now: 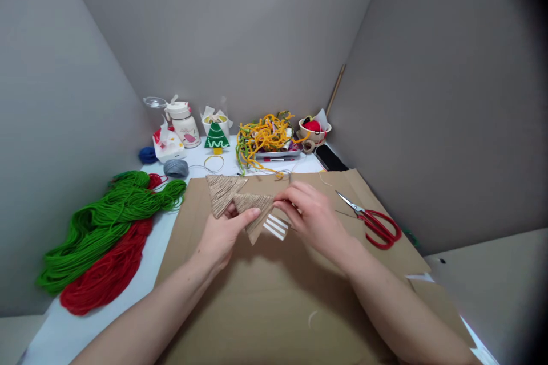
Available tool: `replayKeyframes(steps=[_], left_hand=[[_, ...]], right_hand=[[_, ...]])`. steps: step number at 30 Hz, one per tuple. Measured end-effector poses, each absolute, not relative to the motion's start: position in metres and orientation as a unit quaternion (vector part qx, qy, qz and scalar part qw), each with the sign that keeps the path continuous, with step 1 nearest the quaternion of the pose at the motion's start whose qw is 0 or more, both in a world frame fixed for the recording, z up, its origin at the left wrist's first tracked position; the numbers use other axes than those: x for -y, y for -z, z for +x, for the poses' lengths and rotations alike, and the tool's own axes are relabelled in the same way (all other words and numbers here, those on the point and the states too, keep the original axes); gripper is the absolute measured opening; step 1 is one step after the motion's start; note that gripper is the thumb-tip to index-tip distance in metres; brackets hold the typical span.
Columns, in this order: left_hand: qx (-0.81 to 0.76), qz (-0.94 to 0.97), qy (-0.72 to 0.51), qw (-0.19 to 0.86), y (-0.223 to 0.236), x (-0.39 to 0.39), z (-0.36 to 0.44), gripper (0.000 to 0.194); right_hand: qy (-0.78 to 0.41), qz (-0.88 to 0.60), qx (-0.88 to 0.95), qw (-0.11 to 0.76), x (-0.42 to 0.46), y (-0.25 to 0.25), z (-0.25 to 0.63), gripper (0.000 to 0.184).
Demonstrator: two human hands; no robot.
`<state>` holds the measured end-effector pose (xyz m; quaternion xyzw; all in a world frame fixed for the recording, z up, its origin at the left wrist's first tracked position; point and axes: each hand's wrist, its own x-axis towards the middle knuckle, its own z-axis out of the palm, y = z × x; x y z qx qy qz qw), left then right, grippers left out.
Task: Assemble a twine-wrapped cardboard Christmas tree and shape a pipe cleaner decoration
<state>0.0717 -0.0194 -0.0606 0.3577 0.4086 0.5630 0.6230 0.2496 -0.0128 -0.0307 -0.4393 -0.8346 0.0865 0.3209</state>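
- Nearest spreads a flat brown cardboard sheet (257, 319) over the white table (124, 302), probably laid there as a protective work surface.
- The left hand (225, 234) has its fingers well closed on the brown, twine-wrapped, tiered flat piece (250, 201): thumb on top, the others underneath. This looks like a steadying grip that leaves the right-hand edge free.
- The right hand (314, 214) has its fingers pinched together at that piece's right-hand corner; whether a strand lies between them is too small to tell.
- The piece is held above the sheet, between both hands. Its long axis seems to slant from far left to near right, with a white-striped tab (276, 227) at the near-right end and a wrapped triangular section at the far-left.
- Red-handled steel scissors (363, 215) lie right of the hands, blades pointing far left, likely kept within easy reach.
- Leftward, bright green yarn (107, 217) and red yarn (111, 268) lie beside the sheet, seemingly set aside.
- Farthest, a small green tree ornament (216, 136) stands upright, left of tangled yellow yarn (268, 134).
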Motion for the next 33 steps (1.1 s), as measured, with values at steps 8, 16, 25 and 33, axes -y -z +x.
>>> replayKeyframes(steps=[8,16,25,33], left_hand=[[-0.412,0.354,-0.535,0.647,0.054,0.026,0.072,0.056],[-0.391,0.329,-0.510,0.692,0.054,0.028,0.071,0.050],[-0.378,0.306,-0.491,0.723,0.048,0.028,0.070,0.047],[-0.399,0.276,-0.489,0.725,0.049,0.025,0.069,0.050]], right_hand=[[-0.128,-0.435,0.821,0.348,0.007,0.020,0.266,0.013],[-0.420,-0.415,0.736,0.330,-0.012,0.031,0.272,0.016],[-0.551,-0.382,0.633,0.387,-0.017,0.047,0.260,0.018],[-0.625,-0.368,0.537,0.431,-0.015,0.067,0.241,0.023]])
